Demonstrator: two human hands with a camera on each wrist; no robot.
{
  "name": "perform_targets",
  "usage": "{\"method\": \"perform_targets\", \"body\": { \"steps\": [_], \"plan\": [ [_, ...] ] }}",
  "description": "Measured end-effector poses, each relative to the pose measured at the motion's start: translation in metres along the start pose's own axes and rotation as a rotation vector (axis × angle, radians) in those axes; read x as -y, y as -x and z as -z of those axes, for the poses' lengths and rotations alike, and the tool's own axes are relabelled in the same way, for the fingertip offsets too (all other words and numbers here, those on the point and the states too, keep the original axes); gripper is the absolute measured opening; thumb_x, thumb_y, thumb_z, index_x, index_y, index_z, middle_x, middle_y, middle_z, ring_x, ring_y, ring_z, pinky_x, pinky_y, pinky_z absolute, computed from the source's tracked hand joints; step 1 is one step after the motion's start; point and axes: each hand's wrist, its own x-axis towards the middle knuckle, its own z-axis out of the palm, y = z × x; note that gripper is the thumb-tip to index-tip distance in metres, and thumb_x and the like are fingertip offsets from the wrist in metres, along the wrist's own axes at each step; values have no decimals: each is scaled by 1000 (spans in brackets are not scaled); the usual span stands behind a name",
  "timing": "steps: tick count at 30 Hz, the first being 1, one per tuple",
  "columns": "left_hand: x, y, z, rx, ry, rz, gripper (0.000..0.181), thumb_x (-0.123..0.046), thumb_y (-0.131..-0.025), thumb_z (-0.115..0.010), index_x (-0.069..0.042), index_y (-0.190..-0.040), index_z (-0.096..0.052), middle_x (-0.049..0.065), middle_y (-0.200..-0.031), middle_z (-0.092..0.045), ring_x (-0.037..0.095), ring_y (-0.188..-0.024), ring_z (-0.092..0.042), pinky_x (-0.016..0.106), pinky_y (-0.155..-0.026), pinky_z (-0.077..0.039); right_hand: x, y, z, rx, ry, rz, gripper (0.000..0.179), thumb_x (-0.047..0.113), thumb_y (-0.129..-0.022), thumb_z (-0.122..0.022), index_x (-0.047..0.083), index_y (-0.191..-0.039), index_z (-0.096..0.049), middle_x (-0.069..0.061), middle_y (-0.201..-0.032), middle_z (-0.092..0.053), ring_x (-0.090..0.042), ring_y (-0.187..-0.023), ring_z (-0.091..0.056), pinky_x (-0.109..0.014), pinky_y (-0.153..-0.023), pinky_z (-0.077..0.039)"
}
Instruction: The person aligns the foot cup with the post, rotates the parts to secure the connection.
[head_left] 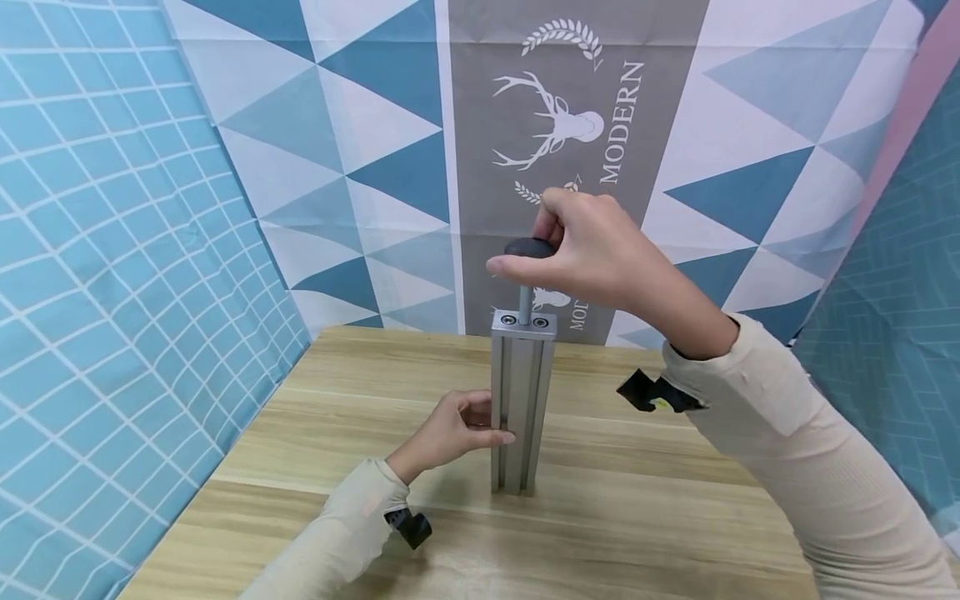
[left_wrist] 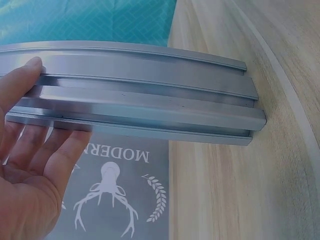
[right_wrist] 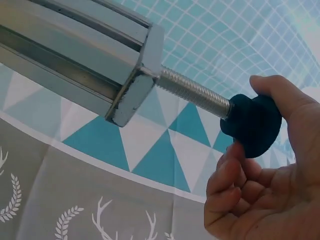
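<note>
"Head view: how are the hands placed?"

"The right hand (head_left: 588, 250), partly curled, pinches a dark knob (head_left: 528, 247) between thumb and fingers. The left hand (head_left: 450, 429), half closed, grips an aluminium profile (head_left: 520, 392) below its middle."

"And under the knob?"

"A threaded rod (right_wrist: 192, 91), rising from the end plate (head_left: 524, 332) between two screws (head_left: 508, 320)."

"Where's the profile?"

"Upright on the wooden table (head_left: 637, 500), before a triangle-patterned cloth (head_left: 390, 108)."
</note>
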Motion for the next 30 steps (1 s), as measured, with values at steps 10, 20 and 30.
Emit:
{"method": "perform_targets", "body": {
  "steps": [10,20,30],
  "plan": [
    [-1,0,0,-13,-6,4,37,-13,-82,-77,-8,-117,-67,9,-100,-72,16,-87,-68,28,-72,-54,-10,1,18,224,-43,237,59,27,-89,-69,12,-141,-45,-4,-139,-49,-19,-119,-49,-42,-93,-45],
    [-16,3,-1,-22,-4,5,32,-3,-82,-74,1,-113,-66,16,-101,-71,23,-91,-68,28,-74,-54,-16,-3,30,289,3,468,38,7,-94,-59,8,-132,-59,-5,-118,-61,-18,-109,-55,-37,-87,-48],
    [1,-1,-1,-16,26,0,35,-10,-81,-77,-5,-114,-68,11,-101,-71,17,-90,-69,29,-74,-55,0,0,2,-15,120,46,51,56,-78,-70,8,-81,-55,-7,-71,-53,-23,-66,-50,-35,-62,-37]
  ]
}}
